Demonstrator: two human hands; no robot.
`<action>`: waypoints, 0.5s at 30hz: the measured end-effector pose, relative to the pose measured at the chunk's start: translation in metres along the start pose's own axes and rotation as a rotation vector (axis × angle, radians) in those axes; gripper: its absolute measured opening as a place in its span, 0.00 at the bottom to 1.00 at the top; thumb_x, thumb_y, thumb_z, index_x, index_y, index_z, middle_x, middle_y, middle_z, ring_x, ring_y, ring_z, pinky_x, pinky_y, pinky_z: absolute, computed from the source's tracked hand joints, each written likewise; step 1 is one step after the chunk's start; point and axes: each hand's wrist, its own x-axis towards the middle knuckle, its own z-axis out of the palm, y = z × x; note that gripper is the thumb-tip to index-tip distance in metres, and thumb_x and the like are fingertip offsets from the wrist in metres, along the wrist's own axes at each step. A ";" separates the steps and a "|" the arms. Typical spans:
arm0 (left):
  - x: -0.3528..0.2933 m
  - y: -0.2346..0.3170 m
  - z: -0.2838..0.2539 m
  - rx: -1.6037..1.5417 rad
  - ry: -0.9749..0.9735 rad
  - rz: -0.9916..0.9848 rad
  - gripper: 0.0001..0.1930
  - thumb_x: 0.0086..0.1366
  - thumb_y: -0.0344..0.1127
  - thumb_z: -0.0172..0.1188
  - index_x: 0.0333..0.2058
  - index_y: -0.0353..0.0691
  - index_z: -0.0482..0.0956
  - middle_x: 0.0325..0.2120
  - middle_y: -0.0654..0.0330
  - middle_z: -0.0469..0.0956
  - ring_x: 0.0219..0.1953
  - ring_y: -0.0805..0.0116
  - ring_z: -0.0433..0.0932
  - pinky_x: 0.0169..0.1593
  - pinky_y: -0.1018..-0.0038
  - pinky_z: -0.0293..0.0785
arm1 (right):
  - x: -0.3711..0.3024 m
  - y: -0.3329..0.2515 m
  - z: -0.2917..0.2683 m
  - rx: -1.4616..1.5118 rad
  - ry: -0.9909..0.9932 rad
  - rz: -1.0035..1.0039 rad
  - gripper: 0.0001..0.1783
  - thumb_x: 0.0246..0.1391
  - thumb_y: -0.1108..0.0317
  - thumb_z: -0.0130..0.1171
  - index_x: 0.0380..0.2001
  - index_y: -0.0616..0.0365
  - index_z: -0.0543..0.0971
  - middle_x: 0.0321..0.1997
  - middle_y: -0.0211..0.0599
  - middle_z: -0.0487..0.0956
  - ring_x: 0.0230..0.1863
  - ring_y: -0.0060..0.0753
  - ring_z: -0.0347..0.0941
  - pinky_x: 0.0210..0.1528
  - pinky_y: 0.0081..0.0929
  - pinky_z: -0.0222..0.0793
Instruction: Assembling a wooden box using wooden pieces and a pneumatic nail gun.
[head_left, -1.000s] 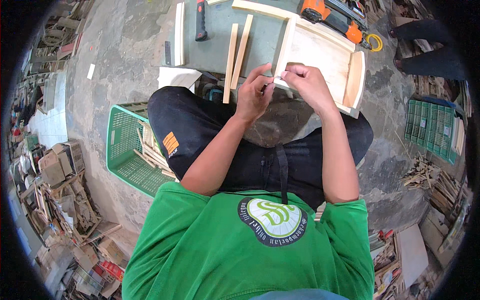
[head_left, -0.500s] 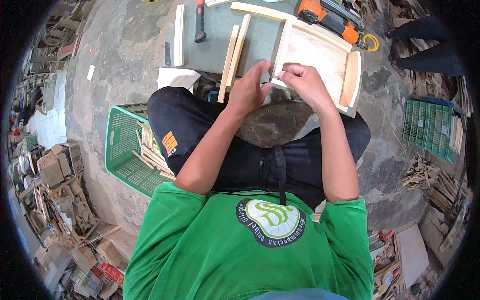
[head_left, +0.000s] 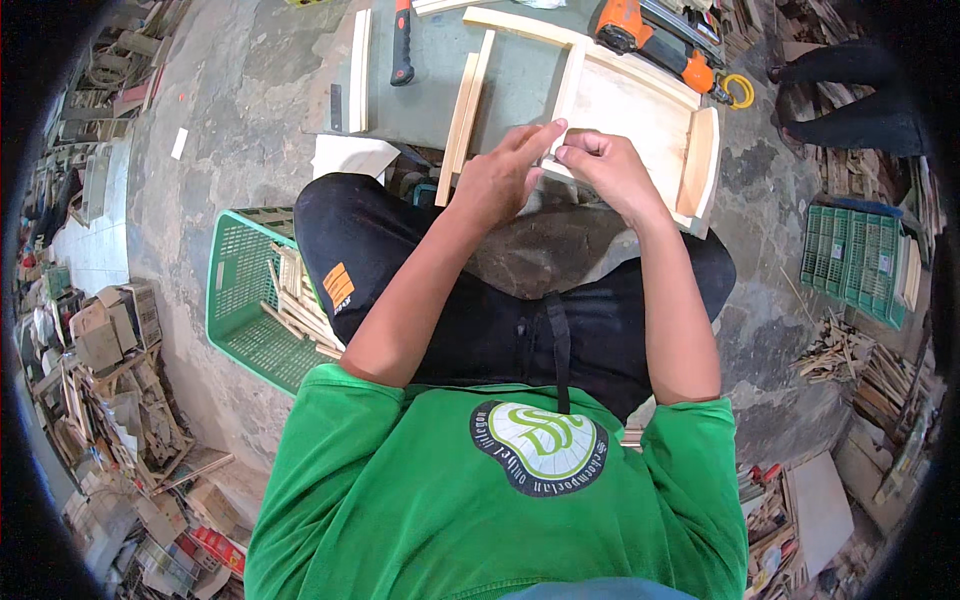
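In front of me lies a shallow tray-like wooden piece (head_left: 640,110) with a pale flat panel and raised strips along its edges. My left hand (head_left: 497,178) is at its near left corner, fingers stretched out and thumb apart, the index fingertip against the left wooden strip (head_left: 571,85). My right hand (head_left: 610,172) is just beside it over the same corner, thumb and index finger pinched together. Whatever sits in that pinch is too small or hidden to make out. Two loose wooden sticks (head_left: 468,115) lie left of my left hand.
An orange nail gun (head_left: 655,45) rests at the piece's far edge. A hammer (head_left: 402,50) and more wooden strips (head_left: 359,70) lie on the grey work surface (head_left: 425,118). A green crate (head_left: 225,300) with wood pieces stands by my left knee. Another person's legs (head_left: 850,95) are at right.
My left hand has moved right, bringing its fingers up to the strip by the corner. My right hand stays pinched in nearly the same place.
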 end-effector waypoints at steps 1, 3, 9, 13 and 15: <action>0.000 0.000 0.000 0.008 -0.016 -0.008 0.41 0.64 0.28 0.64 0.72 0.66 0.59 0.60 0.57 0.74 0.47 0.47 0.84 0.45 0.56 0.84 | -0.001 -0.006 -0.002 -0.039 0.006 0.001 0.20 0.58 0.58 0.66 0.46 0.63 0.87 0.38 0.36 0.88 0.40 0.23 0.81 0.48 0.25 0.75; 0.000 -0.003 0.002 0.020 -0.013 -0.004 0.41 0.64 0.28 0.64 0.72 0.66 0.59 0.60 0.57 0.74 0.47 0.47 0.84 0.44 0.57 0.84 | 0.003 -0.017 -0.017 -0.054 0.113 -0.062 0.20 0.58 0.57 0.66 0.46 0.62 0.87 0.38 0.36 0.88 0.40 0.23 0.81 0.47 0.25 0.75; 0.000 -0.005 0.002 0.038 0.003 0.003 0.42 0.62 0.28 0.66 0.72 0.63 0.59 0.61 0.58 0.74 0.48 0.48 0.84 0.46 0.57 0.84 | 0.080 -0.029 -0.112 -0.700 0.441 -0.435 0.30 0.58 0.59 0.64 0.63 0.56 0.76 0.52 0.49 0.85 0.52 0.47 0.83 0.59 0.41 0.76; 0.003 -0.002 0.002 0.013 0.006 0.020 0.41 0.64 0.28 0.65 0.72 0.65 0.59 0.60 0.57 0.74 0.46 0.47 0.84 0.44 0.56 0.84 | 0.149 0.011 -0.157 -1.288 0.382 -0.291 0.44 0.54 0.60 0.60 0.74 0.44 0.58 0.60 0.53 0.79 0.58 0.58 0.78 0.61 0.49 0.73; 0.000 -0.001 -0.001 0.018 0.016 0.015 0.41 0.64 0.28 0.65 0.72 0.64 0.60 0.59 0.57 0.74 0.46 0.47 0.84 0.44 0.56 0.84 | 0.165 0.004 -0.159 -1.231 0.286 -0.251 0.45 0.53 0.61 0.60 0.74 0.45 0.58 0.60 0.54 0.79 0.58 0.59 0.78 0.61 0.51 0.73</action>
